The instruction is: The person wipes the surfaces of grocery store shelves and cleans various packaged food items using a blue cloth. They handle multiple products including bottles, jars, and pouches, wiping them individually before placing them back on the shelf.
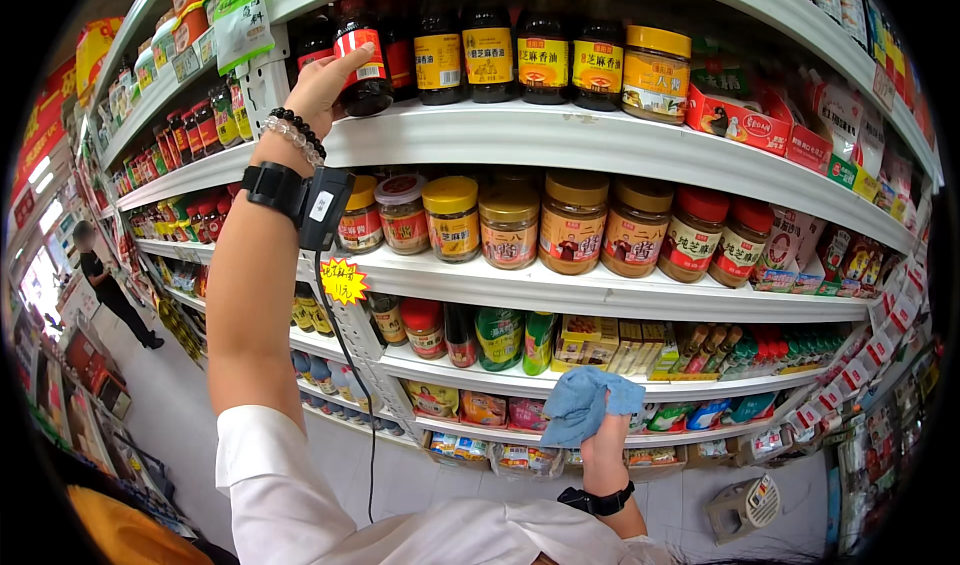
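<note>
With my left hand point(330, 85) I grip a dark glass bottle with a red and white label point(364, 59) at the front of the upper white metal shelf point(480, 134). The bottle leans slightly. To its right stand several dark bottles with yellow labels, among them a sesame oil bottle point(489, 47), then a yellow-lidded jar point(657, 74). Low in front of me, my right hand point(606, 445) holds a crumpled blue cloth point(589, 407), near the lower shelves. Part of the fingers is hidden by the cloth.
On the shelf below stand several sesame paste jars point(574, 224). A yellow price tag point(343, 280) hangs on the shelf upright, beside a black cable point(373, 430) from my left wrist. A plastic stool point(742, 509) is on the floor at right. A person point(112, 287) stands in the aisle at left.
</note>
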`<state>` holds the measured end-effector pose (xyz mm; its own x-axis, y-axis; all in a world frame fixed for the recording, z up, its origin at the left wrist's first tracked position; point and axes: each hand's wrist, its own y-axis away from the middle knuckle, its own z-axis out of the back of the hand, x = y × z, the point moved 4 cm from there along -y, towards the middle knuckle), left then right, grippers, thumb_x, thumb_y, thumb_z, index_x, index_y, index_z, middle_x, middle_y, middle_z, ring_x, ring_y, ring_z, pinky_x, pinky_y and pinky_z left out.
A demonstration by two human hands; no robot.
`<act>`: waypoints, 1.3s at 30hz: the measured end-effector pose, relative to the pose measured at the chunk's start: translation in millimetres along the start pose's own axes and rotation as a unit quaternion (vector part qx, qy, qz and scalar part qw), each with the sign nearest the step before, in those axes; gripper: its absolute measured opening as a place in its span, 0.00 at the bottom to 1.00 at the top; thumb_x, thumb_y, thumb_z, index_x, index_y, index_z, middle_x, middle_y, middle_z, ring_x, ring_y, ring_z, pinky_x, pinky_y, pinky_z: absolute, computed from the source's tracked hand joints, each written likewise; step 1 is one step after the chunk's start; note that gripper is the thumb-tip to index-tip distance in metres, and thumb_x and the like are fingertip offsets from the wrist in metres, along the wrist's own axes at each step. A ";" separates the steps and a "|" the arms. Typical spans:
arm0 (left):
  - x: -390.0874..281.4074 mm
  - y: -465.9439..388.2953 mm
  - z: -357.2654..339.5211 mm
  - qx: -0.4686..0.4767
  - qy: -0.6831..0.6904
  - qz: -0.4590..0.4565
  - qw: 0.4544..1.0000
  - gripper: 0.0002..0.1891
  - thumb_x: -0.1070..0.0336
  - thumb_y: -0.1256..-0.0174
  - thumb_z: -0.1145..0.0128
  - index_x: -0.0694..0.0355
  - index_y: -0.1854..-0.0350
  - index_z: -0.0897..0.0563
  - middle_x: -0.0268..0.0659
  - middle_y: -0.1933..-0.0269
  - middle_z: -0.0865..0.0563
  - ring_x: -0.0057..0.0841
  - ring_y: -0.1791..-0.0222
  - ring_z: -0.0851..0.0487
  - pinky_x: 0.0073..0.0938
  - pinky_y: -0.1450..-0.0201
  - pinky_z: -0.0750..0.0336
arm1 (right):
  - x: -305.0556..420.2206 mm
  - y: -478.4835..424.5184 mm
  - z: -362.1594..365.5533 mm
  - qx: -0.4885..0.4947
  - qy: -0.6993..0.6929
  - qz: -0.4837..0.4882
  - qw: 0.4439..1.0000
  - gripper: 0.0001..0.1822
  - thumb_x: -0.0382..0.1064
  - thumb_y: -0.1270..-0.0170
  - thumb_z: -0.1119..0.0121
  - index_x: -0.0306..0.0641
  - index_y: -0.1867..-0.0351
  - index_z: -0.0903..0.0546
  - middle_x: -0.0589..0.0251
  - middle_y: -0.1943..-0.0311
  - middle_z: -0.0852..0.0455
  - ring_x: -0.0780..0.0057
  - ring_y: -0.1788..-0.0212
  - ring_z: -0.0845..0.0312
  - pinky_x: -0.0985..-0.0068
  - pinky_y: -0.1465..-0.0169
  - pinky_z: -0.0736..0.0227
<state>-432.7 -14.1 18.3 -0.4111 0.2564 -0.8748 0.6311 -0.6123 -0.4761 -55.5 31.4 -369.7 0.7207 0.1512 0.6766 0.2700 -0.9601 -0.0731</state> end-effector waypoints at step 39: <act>19.7 -21.9 -20.9 -0.150 -0.441 -0.196 0.863 0.32 0.42 0.61 0.30 0.68 0.60 0.18 0.49 0.64 0.14 0.39 0.61 0.15 0.34 0.53 0.23 | -24.6 -5.8 7.6 0.002 0.026 -0.027 0.999 0.16 0.45 0.34 0.47 0.38 0.52 0.26 0.62 0.57 0.19 0.69 0.55 0.22 0.68 0.51 0.25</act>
<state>-440.9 19.9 9.6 -0.8890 -0.3494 -0.2959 0.4175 -0.3532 -0.8372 -69.9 35.0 -391.5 0.6709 0.1903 0.7167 0.3105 -0.9498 -0.0384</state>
